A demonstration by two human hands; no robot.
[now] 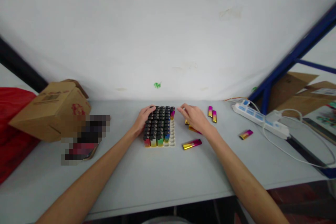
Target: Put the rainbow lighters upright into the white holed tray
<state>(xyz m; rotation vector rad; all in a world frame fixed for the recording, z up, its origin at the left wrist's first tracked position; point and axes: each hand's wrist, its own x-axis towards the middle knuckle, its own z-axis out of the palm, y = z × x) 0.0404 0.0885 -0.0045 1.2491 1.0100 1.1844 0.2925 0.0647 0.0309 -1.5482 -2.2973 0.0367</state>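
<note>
A white tray [172, 139] holds upright lighters [157, 126] with black tops in rows. One purple-and-gold lighter [172, 113] stands at the back of its right column, with bare slots in front of it. My left hand [144, 118] rests at the tray's back left corner, fingers on the black tops; whether it grips one is hidden. Just right of the tray, my right hand [193, 116] hovers with thumb and forefinger apart and nothing seen between them. Gold-and-purple lighters [194, 130] lie partly hidden under it. Another lighter [192, 144] lies nearer the front.
Two loose lighters [212, 114] lie behind and right of my right hand, one more [246, 134] farther right. A power strip [261, 119] with white cables lies at the right. At the left are a cardboard box [52, 108], a red bag [13, 129] and a blurred dark object [88, 136].
</note>
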